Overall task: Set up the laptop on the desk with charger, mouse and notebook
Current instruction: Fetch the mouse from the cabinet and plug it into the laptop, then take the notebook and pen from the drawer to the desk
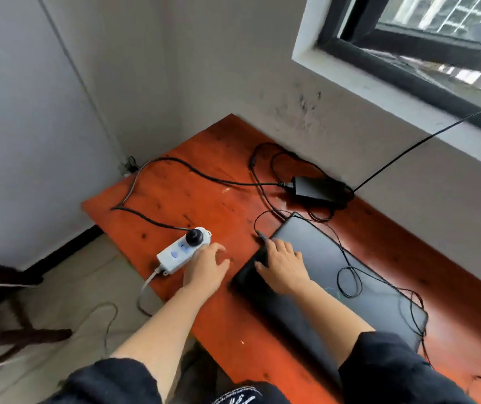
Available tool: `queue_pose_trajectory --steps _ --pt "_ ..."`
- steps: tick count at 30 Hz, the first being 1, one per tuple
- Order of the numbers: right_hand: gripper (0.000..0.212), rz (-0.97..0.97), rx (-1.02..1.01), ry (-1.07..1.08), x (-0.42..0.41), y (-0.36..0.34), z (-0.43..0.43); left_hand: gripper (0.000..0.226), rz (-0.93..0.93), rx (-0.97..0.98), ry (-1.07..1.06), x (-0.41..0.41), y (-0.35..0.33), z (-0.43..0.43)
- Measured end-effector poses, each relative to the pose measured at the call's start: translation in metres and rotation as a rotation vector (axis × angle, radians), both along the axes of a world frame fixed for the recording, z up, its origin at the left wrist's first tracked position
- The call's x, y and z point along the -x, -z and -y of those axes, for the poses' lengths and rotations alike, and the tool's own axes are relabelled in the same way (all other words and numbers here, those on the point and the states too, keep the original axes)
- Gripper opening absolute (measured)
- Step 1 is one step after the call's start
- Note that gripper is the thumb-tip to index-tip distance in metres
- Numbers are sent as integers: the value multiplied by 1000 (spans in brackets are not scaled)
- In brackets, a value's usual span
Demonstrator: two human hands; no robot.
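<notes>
A closed black laptop lies flat on the red-brown desk. My right hand rests on the laptop's near-left edge, fingers spread, beside the charger's small barrel plug. My left hand hovers with relaxed fingers over the desk next to a white power strip, into which the charger's black mains plug is pushed. The black charger brick lies at the back by the wall, its cords looping over the desk. A thin black cable trails across the laptop lid.
The desk stands in a room corner, walls behind and to the left, a window above right. The strip's white cord drops off the desk's left edge to the tiled floor. A dark chair stands at lower left.
</notes>
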State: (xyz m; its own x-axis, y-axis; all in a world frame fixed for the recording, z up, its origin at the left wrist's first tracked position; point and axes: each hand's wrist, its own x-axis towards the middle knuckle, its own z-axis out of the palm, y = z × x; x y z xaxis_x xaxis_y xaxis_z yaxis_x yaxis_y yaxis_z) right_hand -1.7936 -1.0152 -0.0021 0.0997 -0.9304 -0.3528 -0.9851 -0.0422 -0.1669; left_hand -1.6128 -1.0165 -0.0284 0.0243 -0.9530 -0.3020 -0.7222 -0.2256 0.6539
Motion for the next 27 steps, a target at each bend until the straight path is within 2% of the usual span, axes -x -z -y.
queue_pose_trajectory --steps 6,9,20,23,24,25,27 --pt "53 67 -22 -231 -63 -8 -48 23 77 62 -257 -52 -9 -110" --pt "53 53 -30 -431 -118 -14 -76 25 127 46 -431 -94 -17 -171" --pt "51 0 -69 -1021 -358 -37 -198 29 303 -6 -927 -272 -33 -354" --pt "51 -35 -64 -1161 -445 -37 -241 33 303 -19 -1038 -337 -28 -415" --pt "52 -39 -71 -1153 -449 -38 -241 34 304 -21 -1045 -341 -25 -417" --pt "53 -41 -55 -1245 -510 -32 -282 35 299 -42 -1134 -385 -23 -466" --pt "54 -58 -59 -1281 -546 -35 -305 34 292 -70 -1167 -411 -28 -492"
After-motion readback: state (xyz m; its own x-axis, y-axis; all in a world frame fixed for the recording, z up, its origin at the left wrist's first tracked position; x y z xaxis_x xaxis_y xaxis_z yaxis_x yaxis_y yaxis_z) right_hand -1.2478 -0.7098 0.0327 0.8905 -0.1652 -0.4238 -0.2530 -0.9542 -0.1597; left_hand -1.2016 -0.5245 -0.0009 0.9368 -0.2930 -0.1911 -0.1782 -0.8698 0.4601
